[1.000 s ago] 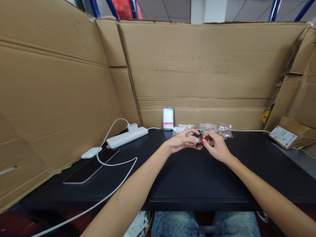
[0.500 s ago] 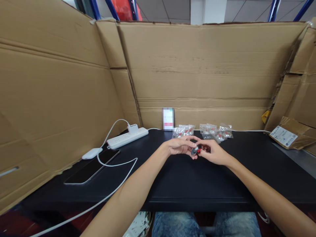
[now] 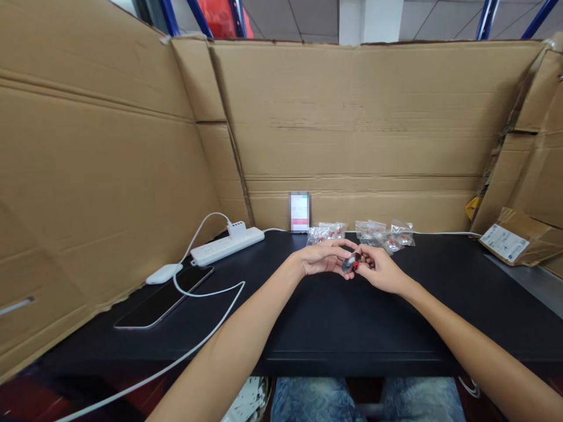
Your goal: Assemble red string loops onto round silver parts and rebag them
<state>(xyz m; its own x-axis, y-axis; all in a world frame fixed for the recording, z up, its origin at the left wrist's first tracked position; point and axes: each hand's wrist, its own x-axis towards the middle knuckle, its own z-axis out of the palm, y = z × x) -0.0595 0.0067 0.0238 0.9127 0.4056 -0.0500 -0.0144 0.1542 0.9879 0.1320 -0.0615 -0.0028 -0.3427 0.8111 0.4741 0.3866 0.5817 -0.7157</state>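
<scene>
Over the black table (image 3: 329, 328), my two hands meet around a small round silver metal piece with a red part (image 3: 350, 262), too small to name more exactly. My right hand (image 3: 380, 269) pinches it between thumb and fingers at its right side, by the red part. From the left, my left hand (image 3: 323, 259) reaches round it with fingers apart and curved, the fingertips close by its edge; whether they touch it I cannot tell. Just behind the hands lie several clear plastic bags (image 3: 328, 232) with silver and red pieces inside, and more such bags (image 3: 385, 235) to the right.
A phone with a lit screen (image 3: 299, 212) leans at the back wall. On the left are a white power strip (image 3: 229, 245), a white adapter (image 3: 163, 274), a dark tablet-like device (image 3: 165, 299) and a loose white cable (image 3: 206, 340). Cardboard walls (image 3: 352, 117) surround the table; a brown package (image 3: 523, 237) lies right.
The silver piece has turned so its round face shows more, and moved slightly right and up with my right hand. My left fingers have spread a little from it.
</scene>
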